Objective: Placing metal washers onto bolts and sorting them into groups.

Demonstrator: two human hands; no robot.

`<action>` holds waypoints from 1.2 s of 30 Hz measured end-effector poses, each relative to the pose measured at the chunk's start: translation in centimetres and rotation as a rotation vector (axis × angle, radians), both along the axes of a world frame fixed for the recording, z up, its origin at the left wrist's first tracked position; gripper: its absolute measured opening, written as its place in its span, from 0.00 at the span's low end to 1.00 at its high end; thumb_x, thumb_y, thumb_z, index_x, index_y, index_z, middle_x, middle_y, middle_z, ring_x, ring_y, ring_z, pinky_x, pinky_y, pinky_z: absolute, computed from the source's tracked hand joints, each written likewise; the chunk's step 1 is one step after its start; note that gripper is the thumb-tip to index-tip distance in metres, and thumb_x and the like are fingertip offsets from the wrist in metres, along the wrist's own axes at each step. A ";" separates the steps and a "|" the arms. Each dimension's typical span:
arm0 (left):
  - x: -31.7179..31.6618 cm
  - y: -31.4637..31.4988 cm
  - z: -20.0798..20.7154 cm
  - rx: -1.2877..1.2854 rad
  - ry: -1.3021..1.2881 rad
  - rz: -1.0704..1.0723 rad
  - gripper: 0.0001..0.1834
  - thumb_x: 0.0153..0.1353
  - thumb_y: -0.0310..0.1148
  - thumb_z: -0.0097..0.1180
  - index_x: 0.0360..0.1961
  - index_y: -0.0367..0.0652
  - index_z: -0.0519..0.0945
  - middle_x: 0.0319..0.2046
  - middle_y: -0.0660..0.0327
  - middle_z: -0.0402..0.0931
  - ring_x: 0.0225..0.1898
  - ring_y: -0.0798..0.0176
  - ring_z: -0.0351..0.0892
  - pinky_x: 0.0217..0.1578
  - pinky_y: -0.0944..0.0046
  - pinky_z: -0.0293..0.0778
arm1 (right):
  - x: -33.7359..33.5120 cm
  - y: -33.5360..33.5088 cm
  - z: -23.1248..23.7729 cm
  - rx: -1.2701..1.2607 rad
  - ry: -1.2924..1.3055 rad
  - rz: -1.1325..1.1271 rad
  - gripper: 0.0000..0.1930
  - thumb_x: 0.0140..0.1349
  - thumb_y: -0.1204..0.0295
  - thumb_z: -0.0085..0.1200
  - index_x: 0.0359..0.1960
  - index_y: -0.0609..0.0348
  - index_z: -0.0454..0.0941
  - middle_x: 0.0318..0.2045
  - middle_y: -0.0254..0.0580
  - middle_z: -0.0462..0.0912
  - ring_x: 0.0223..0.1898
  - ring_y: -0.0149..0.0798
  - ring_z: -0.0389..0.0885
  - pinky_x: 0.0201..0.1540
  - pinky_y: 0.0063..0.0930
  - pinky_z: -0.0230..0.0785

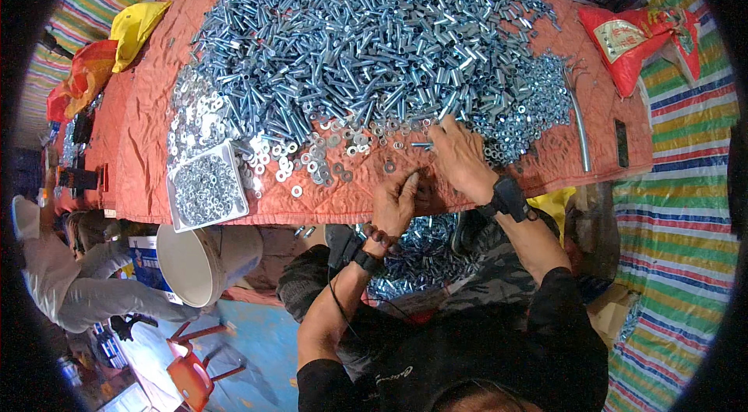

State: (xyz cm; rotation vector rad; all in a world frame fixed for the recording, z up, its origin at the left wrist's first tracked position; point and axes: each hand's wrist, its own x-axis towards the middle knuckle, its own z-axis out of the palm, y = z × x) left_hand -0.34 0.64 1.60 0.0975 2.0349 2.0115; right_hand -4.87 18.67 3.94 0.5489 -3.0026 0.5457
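Note:
My right hand [463, 159] is at the near edge of a large heap of bluish metal sleeves [351, 38]. Its fingers are bent, and a thin bolt [421, 145] sticks out to the left from them. One sleeve [448, 106] touches or lies just beyond the fingertips. My left hand [395, 203] rests at the table's front edge, its thumb against curled fingers; whatever it holds is hidden. Loose flat washers [318, 161] lie to its left and ahead of it. Small nuts [510, 139] are piled to the right of my right hand.
A white tray [173, 198] of small rings stands at the front left of the red quilted cloth [148, 155]. On the right are a curved metal tool [580, 120] and a red bag [627, 46]. Below the edge are a bucket [187, 264] and more metal parts [421, 256].

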 end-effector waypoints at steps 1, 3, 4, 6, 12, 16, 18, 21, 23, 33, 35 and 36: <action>-0.2 0.1 0.2 -0.007 -0.019 -0.002 0.18 0.72 0.34 0.46 0.53 0.31 0.76 0.30 0.59 0.81 0.28 0.68 0.80 0.29 0.70 0.78 | 0.1 0.0 0.0 0.002 -0.001 -0.003 0.17 0.54 0.79 0.48 0.48 0.60 0.68 0.40 0.56 0.67 0.41 0.58 0.70 0.38 0.48 0.60; -0.1 0.5 -0.1 0.111 -0.103 0.032 0.18 0.72 0.34 0.46 0.54 0.31 0.75 0.30 0.58 0.81 0.29 0.68 0.81 0.29 0.69 0.79 | 0.4 -0.1 -0.3 -0.108 0.084 -0.012 0.09 0.56 0.79 0.53 0.38 0.61 0.69 0.32 0.51 0.69 0.33 0.56 0.73 0.34 0.47 0.64; -0.1 0.6 -0.6 0.225 -0.186 0.073 0.19 0.71 0.34 0.47 0.55 0.31 0.74 0.30 0.58 0.80 0.29 0.68 0.81 0.29 0.68 0.79 | 0.5 -0.3 -0.4 -0.109 0.082 -0.011 0.09 0.56 0.79 0.53 0.38 0.61 0.69 0.32 0.51 0.69 0.33 0.56 0.73 0.34 0.47 0.64; -0.4 0.7 -1.6 0.225 -0.094 0.104 0.18 0.71 0.33 0.48 0.54 0.32 0.75 0.30 0.59 0.80 0.28 0.69 0.80 0.30 0.68 0.80 | 0.8 -0.6 -0.5 -0.388 -0.116 0.068 0.09 0.57 0.76 0.55 0.37 0.62 0.69 0.30 0.50 0.71 0.34 0.55 0.74 0.35 0.43 0.67; -0.4 0.8 -1.4 0.410 -0.192 0.233 0.11 0.68 0.28 0.53 0.47 0.34 0.78 0.32 0.62 0.81 0.28 0.70 0.80 0.29 0.69 0.81 | 0.0 -0.1 0.8 -0.600 -0.389 0.125 0.06 0.56 0.75 0.57 0.32 0.67 0.79 0.29 0.50 0.81 0.31 0.51 0.80 0.36 0.38 0.71; 0.0 0.8 -0.3 -0.054 0.179 0.165 0.05 0.65 0.27 0.55 0.36 0.36 0.78 0.27 0.60 0.79 0.26 0.69 0.79 0.27 0.69 0.75 | -1.0 1.7 0.8 -0.373 -0.097 -0.139 0.06 0.58 0.72 0.57 0.32 0.62 0.80 0.28 0.49 0.79 0.32 0.51 0.79 0.35 0.41 0.70; 0.1 1.0 -0.4 -0.277 0.309 0.187 0.04 0.61 0.25 0.57 0.33 0.35 0.77 0.24 0.54 0.77 0.25 0.58 0.78 0.27 0.62 0.72 | -1.4 2.1 0.7 -0.232 0.001 -0.224 0.07 0.58 0.71 0.57 0.34 0.61 0.80 0.28 0.48 0.78 0.32 0.52 0.79 0.35 0.42 0.70; 0.3 0.9 -0.9 -0.316 0.410 0.114 0.06 0.53 0.20 0.58 0.32 0.35 0.76 0.26 0.48 0.74 0.29 0.41 0.76 0.31 0.55 0.71 | -1.4 1.9 0.4 -0.240 0.013 -0.224 0.06 0.58 0.71 0.57 0.35 0.59 0.80 0.29 0.47 0.77 0.32 0.53 0.78 0.34 0.43 0.70; 0.5 1.0 -0.5 -0.288 0.432 0.118 0.06 0.52 0.19 0.57 0.33 0.35 0.76 0.26 0.48 0.74 0.30 0.41 0.76 0.31 0.54 0.71 | -1.3 1.5 0.5 -0.261 0.020 -0.217 0.06 0.58 0.71 0.57 0.35 0.59 0.80 0.29 0.48 0.77 0.32 0.53 0.78 0.34 0.43 0.70; 0.7 0.8 -0.6 -0.259 0.381 0.084 0.07 0.51 0.17 0.55 0.33 0.35 0.75 0.27 0.47 0.74 0.30 0.40 0.76 0.30 0.53 0.70 | -1.3 2.5 1.3 0.017 -0.035 -0.315 0.08 0.55 0.68 0.60 0.32 0.59 0.78 0.30 0.50 0.76 0.34 0.55 0.78 0.34 0.48 0.69; 0.6 0.9 -0.3 -0.257 0.382 0.084 0.07 0.51 0.17 0.56 0.33 0.35 0.75 0.27 0.47 0.74 0.30 0.40 0.76 0.30 0.53 0.70 | -1.1 2.5 1.3 0.058 -0.070 -0.315 0.09 0.55 0.68 0.61 0.33 0.59 0.80 0.30 0.49 0.77 0.34 0.54 0.78 0.35 0.47 0.69; 0.6 0.9 -0.3 -0.258 0.385 0.084 0.06 0.51 0.18 0.56 0.32 0.35 0.75 0.27 0.47 0.74 0.29 0.40 0.76 0.29 0.53 0.69 | -1.0 2.7 1.0 0.041 -0.031 -0.294 0.09 0.55 0.68 0.61 0.34 0.59 0.80 0.30 0.49 0.76 0.34 0.55 0.78 0.35 0.47 0.69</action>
